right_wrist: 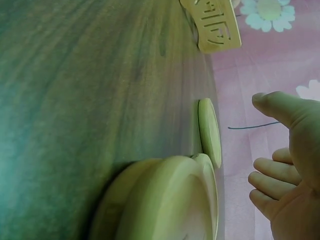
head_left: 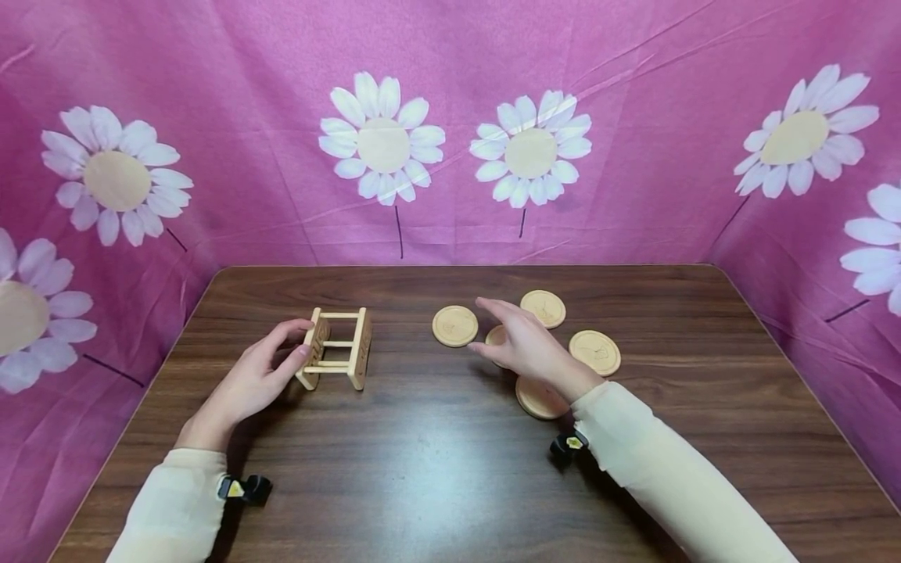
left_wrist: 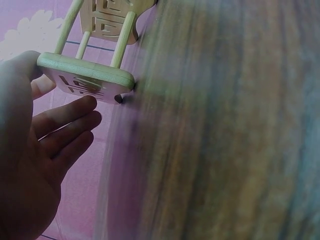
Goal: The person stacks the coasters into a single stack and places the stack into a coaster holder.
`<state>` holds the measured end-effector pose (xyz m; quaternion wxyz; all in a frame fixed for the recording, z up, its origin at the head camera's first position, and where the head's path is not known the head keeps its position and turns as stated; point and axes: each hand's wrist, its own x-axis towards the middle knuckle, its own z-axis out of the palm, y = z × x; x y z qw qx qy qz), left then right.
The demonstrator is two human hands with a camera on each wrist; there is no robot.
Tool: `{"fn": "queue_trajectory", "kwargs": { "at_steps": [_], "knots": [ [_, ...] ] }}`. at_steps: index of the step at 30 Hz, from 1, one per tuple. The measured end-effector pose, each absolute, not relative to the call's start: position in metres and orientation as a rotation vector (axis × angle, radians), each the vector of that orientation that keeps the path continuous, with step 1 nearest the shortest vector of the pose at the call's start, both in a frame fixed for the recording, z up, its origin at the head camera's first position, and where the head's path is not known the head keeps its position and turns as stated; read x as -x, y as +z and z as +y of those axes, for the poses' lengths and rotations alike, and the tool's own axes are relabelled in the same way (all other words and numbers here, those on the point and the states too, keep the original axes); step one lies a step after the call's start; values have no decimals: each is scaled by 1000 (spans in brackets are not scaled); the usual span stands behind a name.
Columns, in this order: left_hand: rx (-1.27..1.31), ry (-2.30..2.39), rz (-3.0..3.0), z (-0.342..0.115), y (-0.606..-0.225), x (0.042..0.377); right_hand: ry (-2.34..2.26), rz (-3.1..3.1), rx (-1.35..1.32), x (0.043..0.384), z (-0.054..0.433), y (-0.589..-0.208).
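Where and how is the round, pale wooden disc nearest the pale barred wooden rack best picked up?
I'd pinch the round, pale wooden disc by opposite sides of its rim, coming from above: it lies flat on the brown wooden table, its underside hidden, while its thick edge looks free.

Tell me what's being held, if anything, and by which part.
The left hand seems to hold the wooden rack by its left side panel; the right hand holds nothing.

Staged setting, pink daisy backdrop (head_left: 450, 39), brown table (head_left: 380, 516)

At least five discs (head_left: 454, 326), one rack (head_left: 360, 348)
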<state>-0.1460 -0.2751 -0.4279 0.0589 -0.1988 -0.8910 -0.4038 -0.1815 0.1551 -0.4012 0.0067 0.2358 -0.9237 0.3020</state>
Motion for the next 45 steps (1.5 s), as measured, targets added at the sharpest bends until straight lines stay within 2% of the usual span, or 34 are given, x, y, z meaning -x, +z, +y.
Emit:
{"fn": "queue_trajectory", "kwargs": {
  "at_steps": [27,45],
  "knots": [
    [575,-1233,-2716,-274,-427,145,840,-3007,-852,211,142,-416],
    [570,-1238,-2717,-274,-428,145,706,-2986,-845,211,129,-429]
  ]
}}
